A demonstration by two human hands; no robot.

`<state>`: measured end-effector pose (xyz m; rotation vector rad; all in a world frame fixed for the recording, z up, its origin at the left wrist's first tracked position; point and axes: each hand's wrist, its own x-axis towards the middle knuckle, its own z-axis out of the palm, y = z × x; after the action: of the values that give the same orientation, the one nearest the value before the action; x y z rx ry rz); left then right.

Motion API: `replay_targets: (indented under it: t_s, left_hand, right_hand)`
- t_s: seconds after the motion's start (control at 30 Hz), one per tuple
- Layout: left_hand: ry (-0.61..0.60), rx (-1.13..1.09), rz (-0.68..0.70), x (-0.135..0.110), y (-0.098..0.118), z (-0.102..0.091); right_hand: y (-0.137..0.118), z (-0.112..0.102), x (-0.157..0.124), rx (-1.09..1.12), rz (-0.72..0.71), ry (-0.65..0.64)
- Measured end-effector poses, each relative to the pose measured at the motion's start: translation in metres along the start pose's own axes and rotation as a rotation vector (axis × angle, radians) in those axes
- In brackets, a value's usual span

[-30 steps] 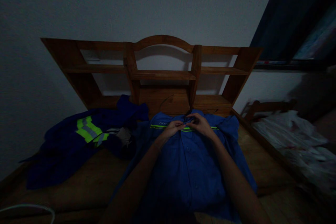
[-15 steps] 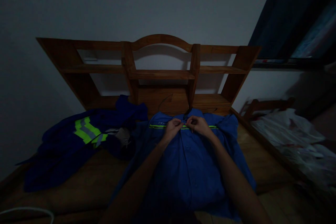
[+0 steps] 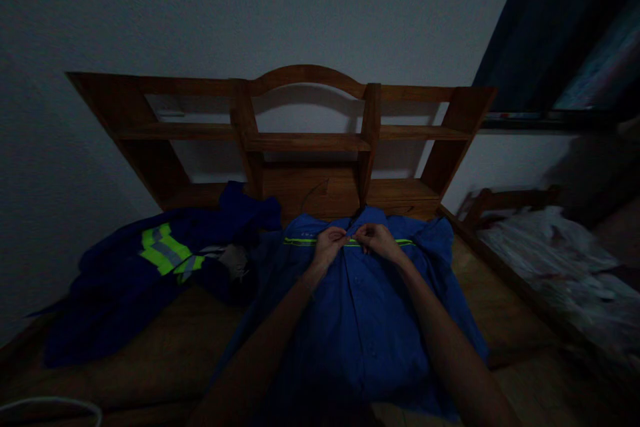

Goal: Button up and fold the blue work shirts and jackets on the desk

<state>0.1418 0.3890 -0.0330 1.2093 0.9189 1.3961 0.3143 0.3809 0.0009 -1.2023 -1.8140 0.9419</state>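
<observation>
A blue work shirt point(image 3: 330, 320) lies front up before me, its collar toward the wooden headboard. A yellow-green stripe crosses its chest, and buttons show down the middle. My left hand point(image 3: 330, 243) pinches the shirt's front opening at the stripe, just left of centre. Close beside it, my right hand point(image 3: 376, 239) has its fingers closed on the other side of the same opening. The fingertips of both hands nearly meet; the small part between them is too dark to make out.
Left of the shirt lies a crumpled dark blue garment point(image 3: 125, 280) with reflective yellow-green bands. A wooden headboard with shelves point(image 3: 310, 141) stands against the wall. White plastic bags point(image 3: 555, 247) are at the right beyond the wooden bed edge. A white cable point(image 3: 55, 400) curves at lower left.
Both hands stay at the shirt's front opening, with only slight shifts of the fingers. The shirt and the other garment lie as before.
</observation>
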Motion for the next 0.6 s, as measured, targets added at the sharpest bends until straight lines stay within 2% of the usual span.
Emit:
replay_targets:
  t_s: [0.17,0.43,0.6]
  left_hand:
    - [0.018,-0.063,-0.032,-0.002,-0.001,0.002]
    - [0.072,0.218,0.237,-0.008,0.001,0.004]
    - [0.063,0.41,0.305,-0.015,0.011,0.007]
  right_hand:
    - [-0.002,0.003,0.001,0.005,0.014,0.042]
    - [0.002,0.001,0.001,-0.037,-0.012,0.027]
    - [-0.005,-0.002,-0.004,-0.115,-0.066,-0.029]
